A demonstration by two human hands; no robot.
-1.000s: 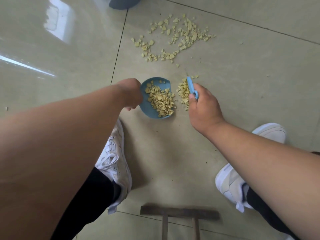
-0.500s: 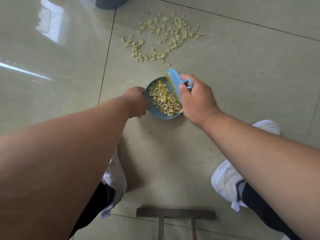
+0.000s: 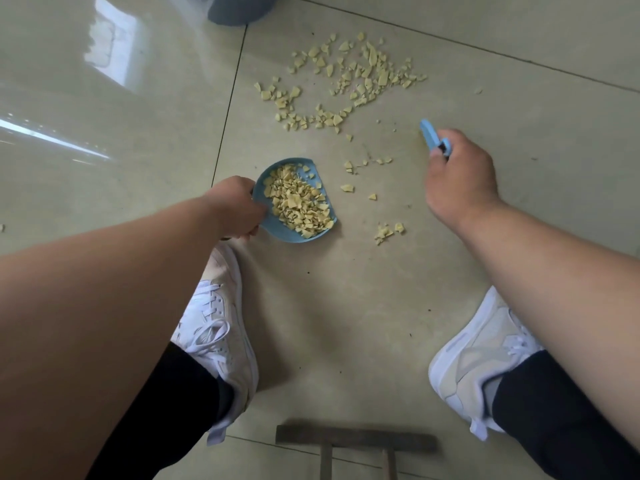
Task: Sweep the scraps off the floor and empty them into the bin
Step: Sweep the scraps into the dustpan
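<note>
While much of the litter is already gathered, sweeping is the step in hand, not emptying: glossy pale floor tiles (image 3: 346,323) fill the frame, dark grout lines running up the middle and across the upper right, a window glare in the upper left. Grey-blue bin (image 3: 239,8), only its base showing, sits at top centre, well apart from the work. Largest patch of yellow scraps (image 3: 346,84) lies loose in the upper middle, between bin and dustpan; smaller strays (image 3: 386,232) sit right of the pan. Blue dustpan (image 3: 294,202), centre frame, rests on the tile holding a good heap, open lip facing right. Left hand (image 3: 235,211) is clenched on its rear edge. Right hand (image 3: 457,178), centre right, grips a small blue brush (image 3: 431,136), whether raised or touching the tile I cannot tell. White sneakers at lower left and lower right; a dark wooden piece at bottom centre. Judgement: next move calls for drawing the strays leftward into the lip, pan pressed flat, then the far patch, before carrying to the bin.
</note>
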